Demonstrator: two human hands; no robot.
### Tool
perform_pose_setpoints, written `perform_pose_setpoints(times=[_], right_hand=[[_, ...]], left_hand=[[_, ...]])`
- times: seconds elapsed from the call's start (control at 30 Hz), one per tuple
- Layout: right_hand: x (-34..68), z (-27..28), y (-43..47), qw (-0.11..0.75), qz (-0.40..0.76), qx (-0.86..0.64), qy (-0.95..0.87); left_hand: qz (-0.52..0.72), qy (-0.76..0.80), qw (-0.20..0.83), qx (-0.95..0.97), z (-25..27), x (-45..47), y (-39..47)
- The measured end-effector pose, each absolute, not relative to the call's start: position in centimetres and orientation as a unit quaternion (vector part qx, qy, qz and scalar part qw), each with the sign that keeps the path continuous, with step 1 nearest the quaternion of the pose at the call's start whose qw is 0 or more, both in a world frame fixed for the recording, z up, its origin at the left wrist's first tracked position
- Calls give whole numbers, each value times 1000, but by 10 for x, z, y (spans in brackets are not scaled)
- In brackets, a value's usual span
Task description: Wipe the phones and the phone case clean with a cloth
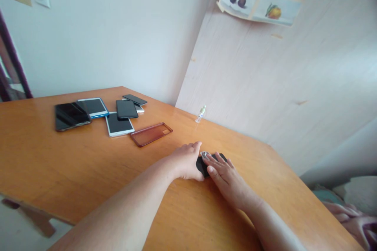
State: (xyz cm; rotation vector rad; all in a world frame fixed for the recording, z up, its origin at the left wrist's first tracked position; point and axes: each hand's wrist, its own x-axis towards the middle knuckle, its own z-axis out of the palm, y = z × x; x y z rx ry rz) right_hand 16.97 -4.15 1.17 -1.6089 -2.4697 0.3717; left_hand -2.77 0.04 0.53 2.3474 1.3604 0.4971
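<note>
A black smartphone [202, 166] lies on the wooden table, partly hidden by both hands. My left hand [188, 160] grips its left end, thumb on the near edge and fingers at the far edge. Across the phone's surface rests my right hand [226, 176], its fingertips pressing a small crumpled whitish cloth or tissue [205, 155] onto it. Left of the hands lies a clear reddish-brown phone case [151, 135]. Beyond the hands, near the table's far edge, stands a small transparent bottle [200, 114] with a pale green top.
Several devices lie at the back left of the table [97, 164]: a big black one [72, 115], a blue-edged tablet [93, 106], a white tablet [119, 124] and a black phone [126, 109] overlapping it. A pale board [250, 78] leans behind the table.
</note>
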Motion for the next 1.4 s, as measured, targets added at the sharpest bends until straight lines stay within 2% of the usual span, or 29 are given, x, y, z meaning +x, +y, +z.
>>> perform_pose_setpoints(times=[0.13,0.4,0.67,0.93,1.2,1.4], right_hand=[[152,16,-50,83,153,-474,-863],[196,-6,-8,96,72,-663,-739],[158,9,-46,86,112,-496,-857],[199,-5,-12,83,39,-676,-731],[157,15,-55,78,93,-494,-861],[192,15,-37,47,11,-622,-781]], left_hand=[[174,480,197,837,4,-28,2],[172,483,202,834,5,-27,1],[189,475,193,838,1,-27,3],[166,485,195,836,6,-28,1],[186,477,190,838,3,-27,3],[172,478,176,843,8,-28,2]])
